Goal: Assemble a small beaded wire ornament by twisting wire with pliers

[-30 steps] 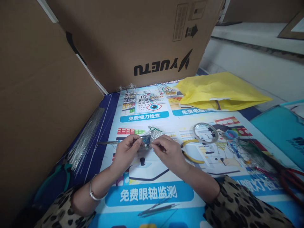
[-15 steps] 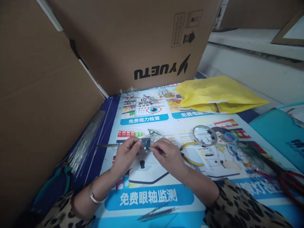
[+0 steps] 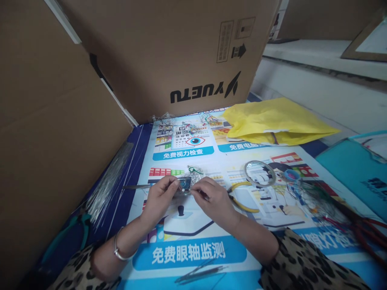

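Note:
My left hand (image 3: 160, 199) and my right hand (image 3: 213, 199) meet near the middle of the table, fingertips a few centimetres apart. Both are closed in a pinch on a small piece of thin wire (image 3: 184, 191) with shiny bits on it; its exact shape is too small to make out. Just beyond the fingers lies a coil of fine silvery wire (image 3: 196, 173) with a green strand. A thin metal tool (image 3: 137, 187) sticks out to the left from behind my left hand. Yellow-handled pliers (image 3: 244, 207) lie beside my right hand, partly hidden by it.
Straight wires (image 3: 110, 185) and teal-handled pliers (image 3: 71, 235) lie on the left. A clear tape roll (image 3: 260, 173), tangled wires (image 3: 320, 203) and red-handled scissors (image 3: 359, 229) are on the right. Behind stand cardboard (image 3: 151, 52) and a yellow bag (image 3: 278, 119). Tweezers (image 3: 199, 274) lie in front.
The view has shifted very slightly. Both hands keep their pinch on the wire piece, and the fingers have barely moved.

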{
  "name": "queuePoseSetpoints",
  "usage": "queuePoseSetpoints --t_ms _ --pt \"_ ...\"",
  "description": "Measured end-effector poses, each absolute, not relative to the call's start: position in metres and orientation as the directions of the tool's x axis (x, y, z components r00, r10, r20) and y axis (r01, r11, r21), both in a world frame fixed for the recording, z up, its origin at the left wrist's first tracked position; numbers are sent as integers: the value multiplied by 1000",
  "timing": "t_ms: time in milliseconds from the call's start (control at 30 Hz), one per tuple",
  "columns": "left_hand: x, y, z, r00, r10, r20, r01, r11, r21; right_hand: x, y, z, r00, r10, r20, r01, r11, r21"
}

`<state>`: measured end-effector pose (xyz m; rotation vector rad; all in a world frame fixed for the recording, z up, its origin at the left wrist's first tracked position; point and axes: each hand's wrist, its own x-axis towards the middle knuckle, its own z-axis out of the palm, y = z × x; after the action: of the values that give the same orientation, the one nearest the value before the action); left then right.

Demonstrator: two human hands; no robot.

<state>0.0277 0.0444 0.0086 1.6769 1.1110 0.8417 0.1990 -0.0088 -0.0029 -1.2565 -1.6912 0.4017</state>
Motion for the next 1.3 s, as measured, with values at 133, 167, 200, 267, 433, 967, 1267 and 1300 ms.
queuePoseSetpoints --t_ms 133,167,200,267,433,967,1267,1300 --pt "28 45 7 349 936 51 300 -163 940 200 -9 -3 -20 863 504 550 431 -716" --pt "28 45 7 348 936 52 297 -162 941 200 -9 -3 -20 863 504 549 431 -716" --pt "28 45 7 348 936 52 295 -162 942 200 -9 -3 -18 863 505 550 431 -716" --pt "28 45 7 348 936 50 296 -161 941 200 -9 -4 -18 862 507 551 431 -714" --pt "27 45 8 349 936 50 318 -169 933 200 -9 -6 -19 861 508 547 434 -716" --pt "28 41 11 374 921 109 346 -247 905 201 -9 -3 -14 871 491 536 421 -732" --pt "28 44 9 367 927 75 343 -209 916 200 -9 -4 -19 870 493 544 423 -725" --pt "27 44 9 365 929 65 338 -197 920 200 -9 -4 -23 868 496 547 426 -720"
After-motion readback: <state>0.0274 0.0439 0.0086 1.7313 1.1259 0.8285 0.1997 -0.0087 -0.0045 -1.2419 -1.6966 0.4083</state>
